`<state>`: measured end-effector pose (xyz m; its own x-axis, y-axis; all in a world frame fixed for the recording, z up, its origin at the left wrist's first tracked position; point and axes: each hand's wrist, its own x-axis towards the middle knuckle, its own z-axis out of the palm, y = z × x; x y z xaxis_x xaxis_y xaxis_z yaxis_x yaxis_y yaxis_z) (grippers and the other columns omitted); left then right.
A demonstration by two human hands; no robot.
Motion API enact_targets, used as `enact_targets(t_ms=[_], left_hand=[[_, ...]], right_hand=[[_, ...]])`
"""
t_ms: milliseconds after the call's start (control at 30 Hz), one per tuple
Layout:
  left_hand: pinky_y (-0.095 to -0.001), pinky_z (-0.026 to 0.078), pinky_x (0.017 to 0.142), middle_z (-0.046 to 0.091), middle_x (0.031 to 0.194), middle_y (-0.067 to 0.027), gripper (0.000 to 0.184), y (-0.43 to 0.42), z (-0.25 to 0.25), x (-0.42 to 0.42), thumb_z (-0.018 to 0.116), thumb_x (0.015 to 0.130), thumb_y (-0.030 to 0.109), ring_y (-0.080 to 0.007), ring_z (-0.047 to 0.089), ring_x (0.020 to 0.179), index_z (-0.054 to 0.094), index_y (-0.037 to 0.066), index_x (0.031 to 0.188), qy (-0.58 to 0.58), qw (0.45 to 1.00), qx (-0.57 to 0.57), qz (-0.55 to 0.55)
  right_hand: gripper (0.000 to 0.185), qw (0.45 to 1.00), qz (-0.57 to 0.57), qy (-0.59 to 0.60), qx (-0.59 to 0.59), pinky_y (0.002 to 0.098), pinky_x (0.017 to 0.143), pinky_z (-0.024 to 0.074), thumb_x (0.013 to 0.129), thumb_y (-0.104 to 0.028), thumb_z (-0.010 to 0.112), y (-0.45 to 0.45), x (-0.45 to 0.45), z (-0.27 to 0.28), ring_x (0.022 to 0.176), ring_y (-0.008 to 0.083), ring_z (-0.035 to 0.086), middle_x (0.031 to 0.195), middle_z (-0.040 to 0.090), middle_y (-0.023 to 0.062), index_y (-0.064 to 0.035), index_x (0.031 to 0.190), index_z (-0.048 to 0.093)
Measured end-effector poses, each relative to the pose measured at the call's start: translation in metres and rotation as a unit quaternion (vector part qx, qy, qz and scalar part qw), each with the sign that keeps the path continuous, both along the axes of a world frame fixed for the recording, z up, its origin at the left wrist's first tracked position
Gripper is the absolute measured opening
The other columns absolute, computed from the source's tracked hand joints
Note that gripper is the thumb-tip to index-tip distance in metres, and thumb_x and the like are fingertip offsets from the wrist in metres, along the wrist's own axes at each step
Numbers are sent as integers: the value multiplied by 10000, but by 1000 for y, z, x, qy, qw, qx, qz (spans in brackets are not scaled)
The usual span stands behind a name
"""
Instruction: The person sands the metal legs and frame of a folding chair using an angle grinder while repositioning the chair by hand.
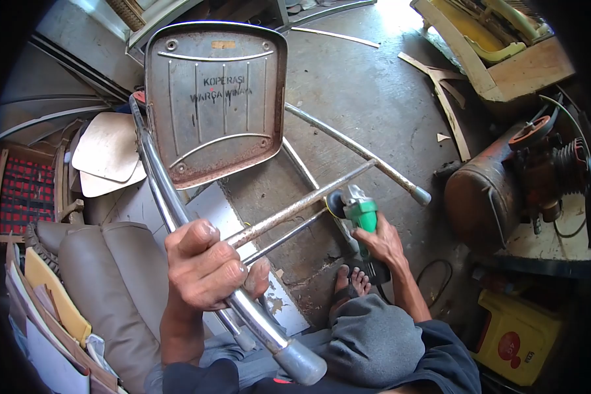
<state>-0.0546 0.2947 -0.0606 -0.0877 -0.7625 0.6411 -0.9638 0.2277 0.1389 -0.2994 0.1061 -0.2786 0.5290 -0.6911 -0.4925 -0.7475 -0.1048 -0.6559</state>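
Observation:
My left hand (207,266) is wrapped around the chromed tube leg of a metal chair frame (256,318), near its grey rubber foot. The chair's rusty metal seat pan (220,148), stencilled with black letters, faces me with its underside. My right hand (382,243) grips a green angle grinder (361,213). The grinder's disc (336,203) sits close against the rust-spotted crossbars (289,209); whether it touches them I cannot tell. Part of the grinder's body is hidden by my fingers.
A rusty air compressor tank (482,187) stands at right, above a yellow container (519,335). Brown cushions (105,282) and pale seat boards (109,148) lie at left. Wooden strips (443,98) are on the concrete floor. My foot (354,282) is below the grinder.

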Motion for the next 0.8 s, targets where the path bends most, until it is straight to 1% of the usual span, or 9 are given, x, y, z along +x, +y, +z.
enact_targets(t_ms=[167, 300, 433, 500, 567, 633, 700, 767, 800], left_hand=[[-307, 356, 527, 396, 515, 26, 371, -29, 9, 11, 804, 714, 119, -181, 414, 564, 467, 149, 560, -26, 998, -6, -62], [-310, 331, 499, 388, 500, 29, 446, -90, 14, 14, 816, 769, 177, -165, 368, 541, 434, 161, 539, -63, 985, -46, -152], [-344, 434, 532, 497, 567, 2, 295, -172, 15, 2, 791, 785, 218, -186, 456, 577, 514, 140, 722, -90, 969, -69, -219], [-375, 511, 756, 581, 685, -21, 256, -193, 17, -5, 765, 824, 245, -216, 566, 704, 551, 106, 850, -70, 976, 1, -205], [-440, 470, 976, 658, 932, -98, 358, -197, 20, -19, 750, 870, 320, -266, 618, 936, 626, 74, 1098, -92, 982, 14, -162], [-518, 387, 1106, 625, 1212, -170, 606, -156, 22, -33, 714, 912, 413, -331, 572, 1161, 568, 51, 1376, -65, 990, 12, -127], [-558, 360, 1123, 618, 1269, -188, 692, -99, 28, -34, 642, 937, 545, -358, 557, 1217, 570, 53, 1418, -33, 965, 166, -198], [-520, 425, 1049, 691, 996, -97, 684, -50, 13, -34, 564, 935, 683, -262, 661, 971, 704, 48, 1146, -50, 936, 257, -237], [-429, 493, 817, 578, 736, -30, 721, -43, -4, -38, 530, 892, 785, -201, 597, 714, 661, 78, 837, -68, 966, 133, -211]], right_hand=[[722, 991, -107, -69, 34, 460, 856, 541, 739, -483, 755, 31, -41, 11, 973, 360, 715, 1072, 717, 276, 38, 1220, 617], [708, 985, -156, -62, 30, 436, 864, 539, 754, -484, 772, 44, -57, 6, 958, 328, 702, 1065, 713, 229, 13, 1235, 621], [692, 983, -171, -46, 42, 441, 876, 537, 761, -471, 777, 45, -65, 17, 972, 344, 699, 1073, 710, 238, 13, 1228, 616], [688, 983, -174, -34, 37, 432, 866, 539, 761, -464, 776, 47, -71, 25, 967, 329, 699, 1066, 710, 232, 16, 1227, 613], [686, 980, -190, -43, 39, 427, 859, 541, 759, -462, 780, 50, -82, 29, 965, 318, 700, 1061, 710, 227, 16, 1222, 611], [684, 977, -204, -53, 42, 421, 852, 542, 757, -460, 783, 52, -95, 30, 962, 307, 701, 1057, 710, 223, 16, 1218, 610], [673, 970, -231, -53, 45, 412, 840, 546, 756, -443, 790, 58, -110, 29, 948, 288, 702, 1048, 712, 213, 16, 1213, 609], [662, 966, -247, -59, 48, 410, 834, 548, 757, -425, 792, 62, -125, 31, 936, 291, 705, 1047, 715, 210, 17, 1215, 608], [658, 965, -254, -44, 44, 409, 834, 548, 759, -420, 791, 64, -131, 34, 938, 292, 706, 1047, 717, 207, 15, 1217, 608]])
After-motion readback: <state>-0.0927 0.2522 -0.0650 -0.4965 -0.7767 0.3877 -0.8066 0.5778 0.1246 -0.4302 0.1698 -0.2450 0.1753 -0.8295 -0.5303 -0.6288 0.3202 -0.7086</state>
